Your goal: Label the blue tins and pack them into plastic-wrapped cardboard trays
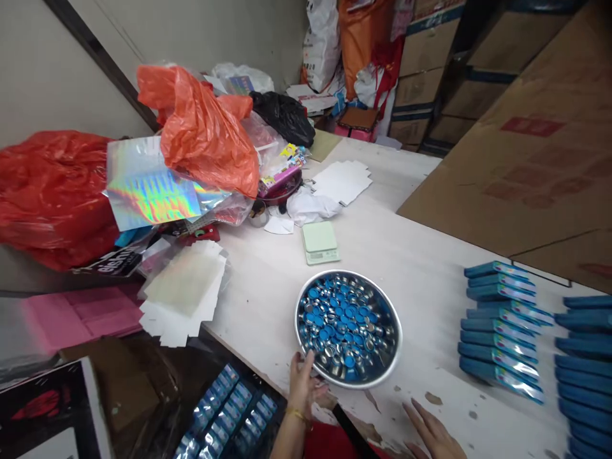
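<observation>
A round metal bowl (396, 347) sits on the white table, holding many small, shallow metal caps (342, 319), some showing blue faces and others silver. My left hand (302, 382), with a yellow bracelet at the wrist, is at the bowl's lower left rim. Its fingers are partly apart; whether they press on the rim I cannot tell. Over the table at the lower right, apart from the bowl, my right hand (433, 433) is open with fingers stretched out and nothing in it. A pale green kitchen scale (320, 242) stands just behind the bowl.
Rows of flat blue boxes (500, 331) stand at the right, before a large cardboard sheet (535, 153). Orange plastic bags (205, 127) and papers are heaped at the back left. Below the table's left edge lie packs of small blue items (224, 408). Stacked cartons (425, 70) fill the back.
</observation>
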A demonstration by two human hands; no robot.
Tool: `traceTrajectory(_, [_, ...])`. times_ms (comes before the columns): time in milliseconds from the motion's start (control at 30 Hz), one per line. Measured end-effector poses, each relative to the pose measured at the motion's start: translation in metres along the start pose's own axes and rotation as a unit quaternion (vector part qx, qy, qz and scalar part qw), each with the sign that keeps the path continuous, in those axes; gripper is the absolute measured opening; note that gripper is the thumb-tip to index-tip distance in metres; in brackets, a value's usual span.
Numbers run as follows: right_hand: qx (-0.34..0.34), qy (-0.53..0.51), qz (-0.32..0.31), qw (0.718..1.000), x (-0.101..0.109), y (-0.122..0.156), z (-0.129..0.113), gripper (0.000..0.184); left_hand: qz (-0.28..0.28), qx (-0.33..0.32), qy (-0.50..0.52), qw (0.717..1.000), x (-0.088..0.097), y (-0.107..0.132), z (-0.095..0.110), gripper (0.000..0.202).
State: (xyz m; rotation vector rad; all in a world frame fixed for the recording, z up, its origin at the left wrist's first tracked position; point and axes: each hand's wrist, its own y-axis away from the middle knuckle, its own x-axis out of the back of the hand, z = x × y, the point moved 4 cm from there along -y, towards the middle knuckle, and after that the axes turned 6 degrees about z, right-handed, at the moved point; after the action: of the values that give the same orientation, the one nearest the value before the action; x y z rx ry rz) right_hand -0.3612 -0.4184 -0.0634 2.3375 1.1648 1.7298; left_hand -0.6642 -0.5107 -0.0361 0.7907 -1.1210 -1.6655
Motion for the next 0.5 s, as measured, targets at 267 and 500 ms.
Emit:
traceTrajectory(267, [0.043, 0.053, -0.147, 0.987, 0.003, 0.017, 0.026, 0.073, 0.109, -0.072, -0.039, 0.991, -0.055, -0.008, 0.013, 0.046])
traceTrajectory(500, [0.197, -0.038, -0.149, 0.968, 0.017, 0.04, 0.085, 0.087, 0.139, -0.248, -0.062, 0.957, -0.07, 0.042, 0.069, 0.04])
